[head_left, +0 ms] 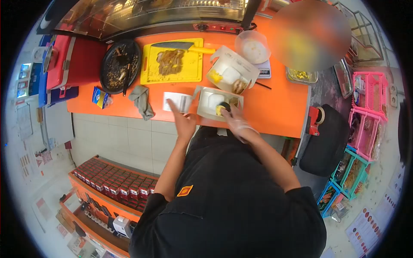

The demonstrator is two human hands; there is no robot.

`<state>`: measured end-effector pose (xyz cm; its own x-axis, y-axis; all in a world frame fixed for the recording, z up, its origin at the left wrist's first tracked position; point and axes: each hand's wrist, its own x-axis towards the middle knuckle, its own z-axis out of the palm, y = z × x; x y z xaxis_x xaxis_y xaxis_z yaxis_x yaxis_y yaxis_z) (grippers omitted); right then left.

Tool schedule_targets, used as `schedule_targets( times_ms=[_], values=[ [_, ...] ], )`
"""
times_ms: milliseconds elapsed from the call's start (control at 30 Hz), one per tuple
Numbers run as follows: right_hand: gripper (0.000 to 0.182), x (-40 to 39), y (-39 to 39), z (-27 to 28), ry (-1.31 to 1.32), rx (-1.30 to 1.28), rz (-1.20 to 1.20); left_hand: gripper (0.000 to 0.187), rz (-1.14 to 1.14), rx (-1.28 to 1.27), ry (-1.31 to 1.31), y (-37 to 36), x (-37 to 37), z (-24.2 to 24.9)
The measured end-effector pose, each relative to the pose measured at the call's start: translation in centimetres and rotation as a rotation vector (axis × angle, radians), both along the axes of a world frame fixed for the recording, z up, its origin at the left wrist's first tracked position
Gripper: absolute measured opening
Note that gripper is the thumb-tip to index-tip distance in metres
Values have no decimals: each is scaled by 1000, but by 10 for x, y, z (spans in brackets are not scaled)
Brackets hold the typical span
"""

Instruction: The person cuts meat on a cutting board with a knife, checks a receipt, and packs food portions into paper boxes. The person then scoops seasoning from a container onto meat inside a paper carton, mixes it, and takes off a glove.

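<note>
The right hand (235, 122) wears a clear glove and grips a small dark round thing (223, 106) with its fingers closed on it, holding it over the near food box (218, 103) at the front edge of the orange counter (275, 109). The left hand (180, 118) is bare, fingers spread wide, just beside a white slip of paper (176, 102) – its print is too small to read. A 2nd open box (231, 73) sits behind the 1st. Farther back lie a yellow cutting board (172, 62) with chopped meat and a knife (180, 45), a black pan (120, 65), a grey cloth (142, 101) and a clear tub (252, 46) on a scale.
</note>
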<state>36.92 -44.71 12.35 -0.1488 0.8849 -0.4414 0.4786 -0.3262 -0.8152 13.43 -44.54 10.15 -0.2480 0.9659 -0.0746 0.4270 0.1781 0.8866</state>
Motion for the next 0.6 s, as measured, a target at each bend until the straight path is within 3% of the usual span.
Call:
schedule_targets(
  times_ms=[33, 100, 167, 233, 267, 367, 433, 467, 600],
  values=[
    [55, -18, 6, -9, -2, -3, 4, 110, -4, 1, -131, -4, 1, -16],
    [60, -50, 15, -19, -313, -136, 209, 111, -29, -1, -166, -6, 3, -31],
    [58, -69, 4, -21, -373, -143, 193, 112, -55, 3, -204, -4, 1, -39],
    [57, -74, -8, -26, -372, 80, 134, 112, -72, -115, -237, -1, 0, -37],
    [57, -73, -11, -35, -380, 75, 132, 111, -87, -73, -134, -1, 0, -38],
    [43, -52, -17, -50, -234, 270, -101, 111, -100, -142, -214, 0, -2, -28],
    [23, -28, -12, -9, 207, -327, -311, 111, -106, -96, -248, -2, -3, -38],
    [20, -29, -13, 30, 412, -388, -556, 111, -101, -48, -273, -3, -3, -43],
    [28, 64, -44, 30, 813, -291, -791, 110, -68, -73, -333, -3, -2, -47]
  ],
)
